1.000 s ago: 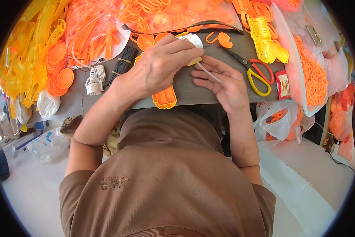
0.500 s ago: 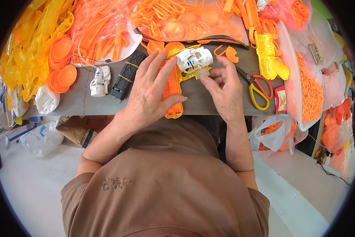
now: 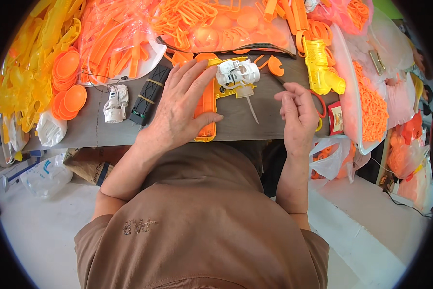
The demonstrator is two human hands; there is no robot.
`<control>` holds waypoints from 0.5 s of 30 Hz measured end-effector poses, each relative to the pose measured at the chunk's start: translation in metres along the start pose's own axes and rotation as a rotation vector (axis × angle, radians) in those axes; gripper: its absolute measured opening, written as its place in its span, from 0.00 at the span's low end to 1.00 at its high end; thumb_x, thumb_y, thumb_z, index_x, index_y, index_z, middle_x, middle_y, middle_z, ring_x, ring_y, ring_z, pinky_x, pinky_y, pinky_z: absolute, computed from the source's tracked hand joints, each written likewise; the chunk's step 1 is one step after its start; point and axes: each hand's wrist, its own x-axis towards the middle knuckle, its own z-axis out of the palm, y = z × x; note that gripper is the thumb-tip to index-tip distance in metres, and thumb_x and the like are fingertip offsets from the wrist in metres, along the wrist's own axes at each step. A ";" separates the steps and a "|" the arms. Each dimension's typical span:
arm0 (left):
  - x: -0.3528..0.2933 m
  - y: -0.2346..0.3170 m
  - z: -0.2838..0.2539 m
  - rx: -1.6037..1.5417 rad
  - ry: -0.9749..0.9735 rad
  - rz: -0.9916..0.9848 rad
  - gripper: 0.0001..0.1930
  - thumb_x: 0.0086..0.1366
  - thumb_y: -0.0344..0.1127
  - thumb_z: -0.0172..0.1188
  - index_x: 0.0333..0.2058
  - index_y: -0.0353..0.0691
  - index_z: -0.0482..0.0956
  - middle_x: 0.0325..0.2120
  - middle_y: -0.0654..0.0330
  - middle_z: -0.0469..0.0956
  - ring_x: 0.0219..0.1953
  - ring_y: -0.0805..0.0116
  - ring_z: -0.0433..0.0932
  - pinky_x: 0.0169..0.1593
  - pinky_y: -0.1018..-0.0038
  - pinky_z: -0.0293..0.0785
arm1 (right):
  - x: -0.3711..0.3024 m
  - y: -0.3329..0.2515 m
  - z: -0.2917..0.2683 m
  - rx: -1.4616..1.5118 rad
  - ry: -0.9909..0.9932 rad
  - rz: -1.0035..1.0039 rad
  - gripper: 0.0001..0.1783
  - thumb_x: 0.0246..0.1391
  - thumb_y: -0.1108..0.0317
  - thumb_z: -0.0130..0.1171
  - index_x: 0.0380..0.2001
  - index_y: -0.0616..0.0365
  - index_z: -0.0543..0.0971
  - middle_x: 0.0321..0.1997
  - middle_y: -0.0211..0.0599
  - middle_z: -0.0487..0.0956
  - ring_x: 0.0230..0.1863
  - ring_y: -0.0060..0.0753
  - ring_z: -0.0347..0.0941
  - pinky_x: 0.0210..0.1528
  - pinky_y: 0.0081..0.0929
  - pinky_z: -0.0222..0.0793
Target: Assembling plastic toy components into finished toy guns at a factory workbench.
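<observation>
A white plastic mechanism [image 3: 237, 73] sits in the yellow shell [image 3: 223, 91] of a toy part with an orange handle [image 3: 205, 115]. From its lower side a thin translucent tube [image 3: 252, 110] sticks out toward me. My left hand [image 3: 180, 103] lies over the shell and handle, fingers stretched and thumb apart, hiding part of them. To the right, my right hand [image 3: 299, 113] is over scissors with red and yellow handles [image 3: 323, 107]. Its fingers are loosely bent and apart, with no grip on the scissors visible. The hand covers most of them.
Left lie a second white mechanism [image 3: 115, 103] with wires and a black box [image 3: 149, 95] with rubber bands. A yellow housing [image 3: 322, 67] and a red packet [image 3: 336, 119] are at right. Orange and yellow parts crowd the back; a tub [image 3: 349, 91] holds orange rings.
My right hand has left the translucent piece by the mechanism and moved right, over the scissors. The thin tube now shows. My left hand stays on the toy part.
</observation>
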 end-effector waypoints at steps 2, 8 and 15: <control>-0.001 -0.002 0.002 -0.033 0.001 -0.005 0.41 0.42 0.35 0.70 0.56 0.37 0.62 0.55 0.47 0.62 0.59 0.44 0.57 0.62 0.55 0.53 | -0.003 -0.002 -0.003 -0.015 0.011 0.024 0.11 0.57 0.76 0.49 0.43 0.62 0.72 0.30 0.31 0.77 0.23 0.11 0.62 0.25 0.09 0.58; -0.012 0.000 0.005 0.004 0.098 -0.043 0.43 0.41 0.34 0.72 0.57 0.35 0.61 0.58 0.45 0.57 0.60 0.43 0.55 0.60 0.56 0.57 | -0.002 -0.006 -0.020 -0.203 0.003 -0.007 0.04 0.53 0.76 0.54 0.33 0.65 0.76 0.28 0.29 0.76 0.28 0.15 0.69 0.31 0.13 0.65; -0.015 0.002 0.012 -0.049 0.060 -0.075 0.44 0.42 0.35 0.72 0.58 0.35 0.60 0.59 0.44 0.56 0.62 0.44 0.53 0.61 0.56 0.55 | 0.047 -0.010 -0.117 -0.697 0.392 -0.209 0.08 0.52 0.71 0.55 0.34 0.64 0.77 0.29 0.35 0.78 0.31 0.23 0.72 0.36 0.21 0.67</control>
